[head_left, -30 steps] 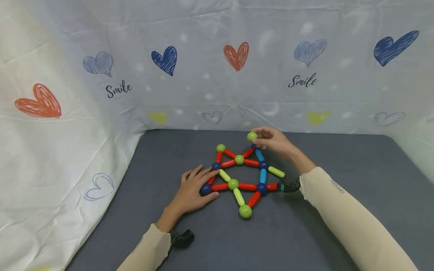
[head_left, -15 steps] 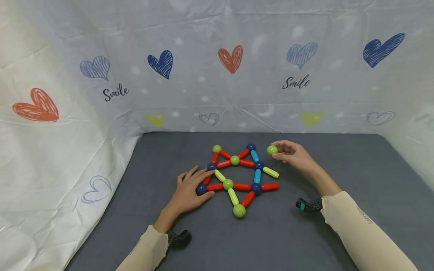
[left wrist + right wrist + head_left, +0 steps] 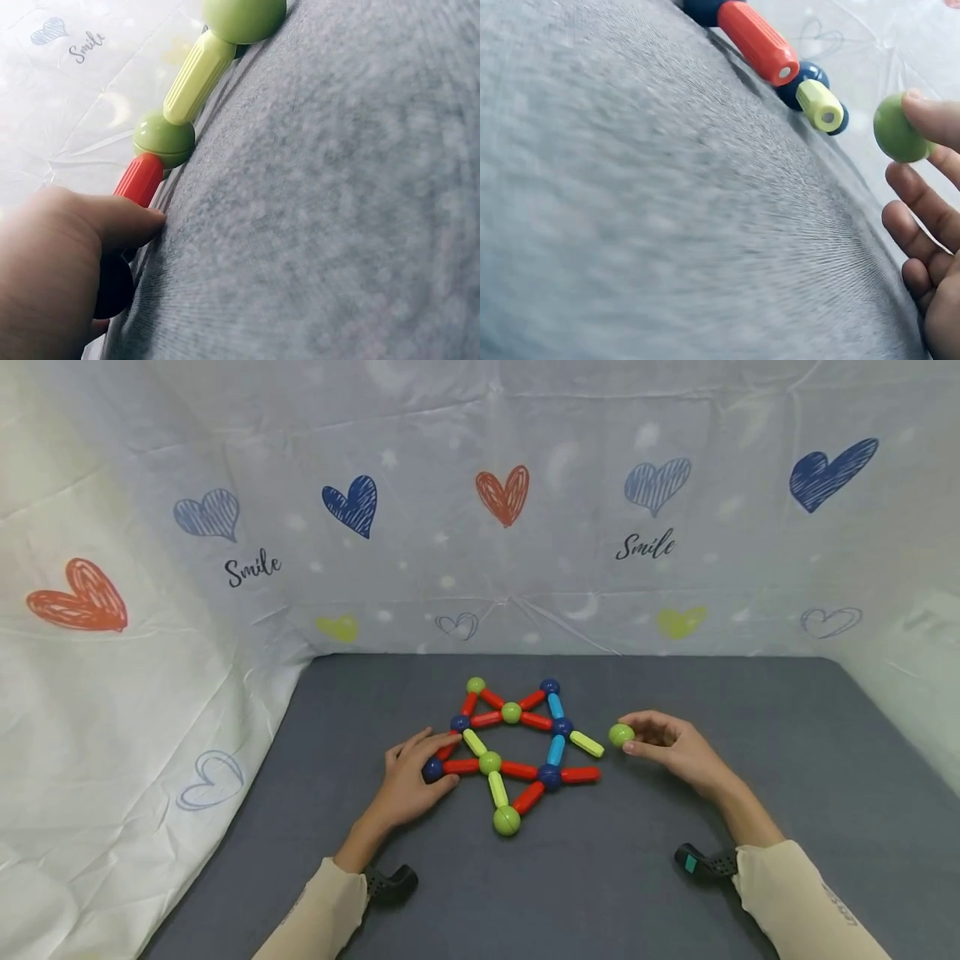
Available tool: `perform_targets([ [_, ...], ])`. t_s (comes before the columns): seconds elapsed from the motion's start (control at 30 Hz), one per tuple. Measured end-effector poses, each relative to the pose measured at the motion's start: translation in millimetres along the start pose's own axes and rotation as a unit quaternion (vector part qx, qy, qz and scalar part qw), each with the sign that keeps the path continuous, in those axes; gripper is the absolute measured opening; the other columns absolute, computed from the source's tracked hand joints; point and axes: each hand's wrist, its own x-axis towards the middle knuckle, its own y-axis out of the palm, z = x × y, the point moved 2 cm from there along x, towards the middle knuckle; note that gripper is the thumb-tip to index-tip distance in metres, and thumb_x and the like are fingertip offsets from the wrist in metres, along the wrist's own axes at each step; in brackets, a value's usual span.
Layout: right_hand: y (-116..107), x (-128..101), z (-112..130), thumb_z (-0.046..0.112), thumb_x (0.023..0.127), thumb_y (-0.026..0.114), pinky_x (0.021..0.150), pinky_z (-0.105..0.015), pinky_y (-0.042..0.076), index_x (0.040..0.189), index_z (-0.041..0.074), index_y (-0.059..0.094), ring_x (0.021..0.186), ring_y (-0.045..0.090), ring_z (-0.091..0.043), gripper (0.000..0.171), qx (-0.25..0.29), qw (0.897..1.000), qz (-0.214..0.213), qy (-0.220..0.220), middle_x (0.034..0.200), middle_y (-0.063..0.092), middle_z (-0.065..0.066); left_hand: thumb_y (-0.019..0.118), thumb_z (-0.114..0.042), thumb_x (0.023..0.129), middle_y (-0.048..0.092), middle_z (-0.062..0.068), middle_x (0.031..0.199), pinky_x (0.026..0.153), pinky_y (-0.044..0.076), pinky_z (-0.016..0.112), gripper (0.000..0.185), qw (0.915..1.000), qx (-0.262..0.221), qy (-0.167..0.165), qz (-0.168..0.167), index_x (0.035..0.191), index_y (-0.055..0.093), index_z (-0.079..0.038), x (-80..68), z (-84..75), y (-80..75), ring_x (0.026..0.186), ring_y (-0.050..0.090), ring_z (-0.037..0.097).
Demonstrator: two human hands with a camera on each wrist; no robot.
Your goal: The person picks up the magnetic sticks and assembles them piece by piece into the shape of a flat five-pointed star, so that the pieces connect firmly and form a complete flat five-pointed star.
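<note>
A flat figure of magnetic rods and balls lies on the grey table, in red, blue and yellow-green. At its left corner my left hand (image 3: 408, 779) holds the dark blue ball (image 3: 432, 769), thumb on the near side and fingers over the far side. In the left wrist view the thumb lies beside a red rod (image 3: 140, 180). My right hand (image 3: 678, 752) pinches a loose green ball (image 3: 621, 735) between thumb and fingertips, apart from the figure. Nearest to it are the free ends of a yellow-green rod (image 3: 587, 743) and a red rod (image 3: 581, 774).
The grey table (image 3: 600, 885) meets a white curtain (image 3: 420, 568) printed with hearts along its back and left sides. A green ball (image 3: 506, 821) forms the figure's near tip. Black wrist straps (image 3: 705, 862) sit on both forearms.
My right hand has carried the green ball off the figure's far dark blue ball, rightward and toward me. The left hand's fingers have drawn in, and the figure has shifted slightly left.
</note>
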Motion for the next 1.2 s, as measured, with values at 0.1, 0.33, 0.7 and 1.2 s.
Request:
perform_targets([
  [0.1, 3.2, -3.9, -1.0, 0.025, 0.095, 0.074, 0.079, -0.027, 0.053, 0.129, 0.011, 0.064, 0.091, 0.062, -0.017, 0.038, -0.005, 1.0, 0.009, -0.006, 0.109, 0.067, -0.003, 0.078, -0.02, 0.087, 0.059, 0.006, 0.147, 0.11, 0.016, 0.063, 0.058, 1.0, 0.0, -0.01, -0.001, 0.142, 0.061, -0.023, 2.5, 0.0, 0.8, 0.149, 0.036, 0.038],
  [0.33, 8.8, -6.7, 1.7, 0.026, 0.09, 0.079, 0.087, -0.024, 0.05, 0.125, 0.015, 0.068, 0.1, 0.061, -0.013, 0.038, -0.052, 0.998, 0.022, -0.012, 0.115, 0.068, -0.006, 0.072, -0.019, 0.086, 0.061, 0.003, 0.144, 0.112, 0.017, 0.059, 0.056, 0.999, 0.016, -0.043, -0.002, 0.14, 0.061, -0.027, 9.4, -0.5, 4.2, 0.15, 0.037, 0.032],
  [0.7, 16.8, -7.3, 3.5, 0.024, 0.089, 0.081, 0.092, -0.031, 0.047, 0.122, 0.018, 0.07, 0.105, 0.057, -0.015, 0.035, -0.104, 0.993, 0.017, -0.045, 0.115, 0.067, -0.002, 0.069, -0.019, 0.086, 0.062, 0.001, 0.144, 0.112, 0.018, 0.059, 0.055, 0.9988, 0.032, -0.035, -0.012, 0.141, 0.061, -0.026, 9.7, 0.3, 3.3, 0.149, 0.038, 0.032],
  [1.2, 21.2, -5.0, 1.5, 0.021, 0.086, 0.083, 0.096, -0.046, 0.021, 0.12, 0.02, 0.071, 0.101, 0.052, -0.013, 0.036, -0.13, 0.988, 0.014, -0.079, 0.11, 0.067, -0.001, 0.064, -0.036, 0.097, 0.041, 0.011, 0.16, 0.111, 0.014, 0.07, 0.045, 0.9975, 0.061, 0.027, 0.023, 0.14, 0.061, -0.024, 10.9, -39.4, 1.0, 0.153, 0.024, 0.043],
])
